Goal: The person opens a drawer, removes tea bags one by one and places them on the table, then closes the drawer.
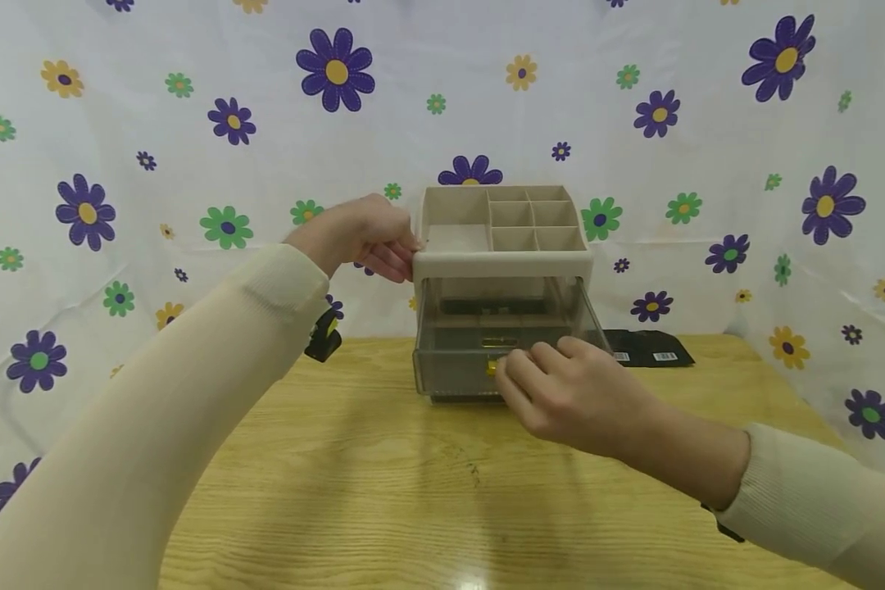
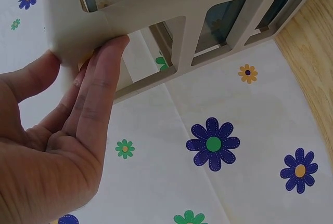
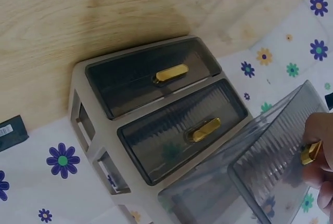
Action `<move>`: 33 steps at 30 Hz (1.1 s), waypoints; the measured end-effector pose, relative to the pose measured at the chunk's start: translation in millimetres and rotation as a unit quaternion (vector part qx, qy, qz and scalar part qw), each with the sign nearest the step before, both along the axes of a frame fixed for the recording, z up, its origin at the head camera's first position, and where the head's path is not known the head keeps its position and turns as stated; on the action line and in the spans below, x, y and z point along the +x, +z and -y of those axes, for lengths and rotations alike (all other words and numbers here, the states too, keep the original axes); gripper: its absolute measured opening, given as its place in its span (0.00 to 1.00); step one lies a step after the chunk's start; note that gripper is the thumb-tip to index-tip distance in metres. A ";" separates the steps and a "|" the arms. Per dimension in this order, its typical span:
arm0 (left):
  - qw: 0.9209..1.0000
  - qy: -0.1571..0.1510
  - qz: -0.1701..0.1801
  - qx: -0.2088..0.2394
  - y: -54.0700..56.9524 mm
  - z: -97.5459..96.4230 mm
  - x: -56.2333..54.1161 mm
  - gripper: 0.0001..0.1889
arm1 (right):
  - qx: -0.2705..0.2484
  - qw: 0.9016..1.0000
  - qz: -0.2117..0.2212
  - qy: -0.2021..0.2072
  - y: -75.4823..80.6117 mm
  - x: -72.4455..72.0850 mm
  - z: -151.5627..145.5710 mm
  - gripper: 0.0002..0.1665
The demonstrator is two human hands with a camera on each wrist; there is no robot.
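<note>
A beige desktop drawer organizer (image 1: 503, 264) with a divided top tray stands on the wooden table. Its smoky transparent top drawer (image 1: 450, 373) is pulled well out toward me. My right hand (image 1: 571, 397) pinches the gold handle (image 3: 311, 153) on that drawer's front. At the upper left corner of the organizer, my left hand (image 1: 372, 233) holds the frame, thumb near the top edge and fingers at the side opening, as the left wrist view shows. In the right wrist view, the middle drawer (image 3: 182, 130) and bottom drawer (image 3: 153, 76) sit closed, each with a gold handle.
Behind the organizer to the right, a flat black packet (image 1: 649, 348) with white labels lies on the table (image 1: 383, 492). A white flower-patterned cloth (image 1: 192, 164) hangs around the back and sides. A black device (image 1: 324, 336) is strapped beneath the left wrist.
</note>
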State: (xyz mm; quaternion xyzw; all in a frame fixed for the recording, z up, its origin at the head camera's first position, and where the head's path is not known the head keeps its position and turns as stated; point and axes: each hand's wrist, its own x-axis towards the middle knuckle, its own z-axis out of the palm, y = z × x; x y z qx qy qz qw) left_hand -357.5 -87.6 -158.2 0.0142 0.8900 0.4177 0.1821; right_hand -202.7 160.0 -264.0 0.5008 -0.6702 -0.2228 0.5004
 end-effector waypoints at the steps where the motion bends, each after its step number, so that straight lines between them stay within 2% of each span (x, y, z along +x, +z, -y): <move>1: 1.000 0.001 0.000 -0.001 0.2 -0.2 0.1 0.15 | -0.001 1.000 -0.004 0.003 0.0 -1.0 -0.2 0.22; 4: 1.000 0.001 0.000 -0.001 0.3 -0.2 0.5 0.15 | -0.005 1.000 -0.012 0.005 1.3 -4.5 -0.8 0.21; 12: 1.000 -0.005 -0.003 0.001 -1.5 1.0 -0.4 0.16 | -0.014 1.000 0.014 -0.001 6.3 -14.9 -4.0 0.24; 14: 1.000 -0.004 -0.003 0.003 -1.5 1.1 -0.2 0.16 | -0.010 1.000 0.021 -0.012 6.6 -16.7 -4.9 0.19; 17: 1.000 -0.007 -0.001 0.003 -1.4 0.9 -0.7 0.16 | -0.009 0.999 0.026 -0.023 6.6 -20.5 -5.8 0.06; 21: 1.000 -0.009 -0.004 0.000 -1.4 0.4 0.1 0.15 | -0.013 0.999 0.028 -0.029 7.1 -26.9 -6.3 0.11; 33: 1.000 -0.005 -0.007 0.004 0.0 1.1 2.7 0.15 | -0.028 0.994 0.084 -0.057 5.0 -40.8 -5.4 0.09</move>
